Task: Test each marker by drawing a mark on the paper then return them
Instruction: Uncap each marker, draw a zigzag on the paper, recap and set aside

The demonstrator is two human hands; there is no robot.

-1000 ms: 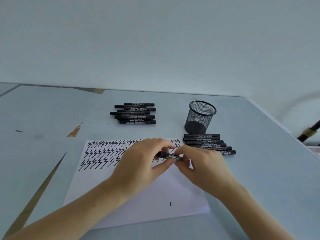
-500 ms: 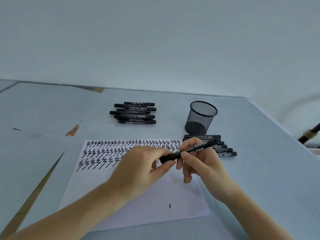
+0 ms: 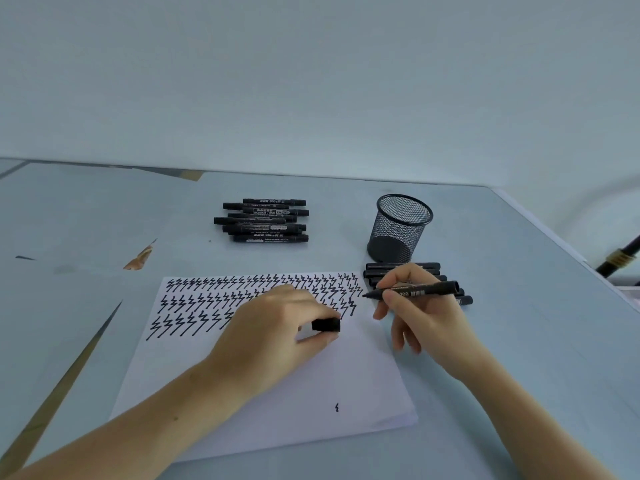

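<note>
Pale blue tabletop [image 3: 485,341] carries the sheet of paper [image 3: 277,393], filled with zigzag marks. The right hand [image 3: 419,310] grips an uncapped marker [image 3: 415,292], tip near the sheet's right edge; the left hand [image 3: 273,327] pinches its cap [image 3: 325,324]. Next likely comes lowering the tip to draw.

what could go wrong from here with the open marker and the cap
The marker in the right hand has its tip bare at the paper's right edge; a stroke could run onto the table. The left hand pinching the cap rests over earlier marks and might smudge them.
</note>
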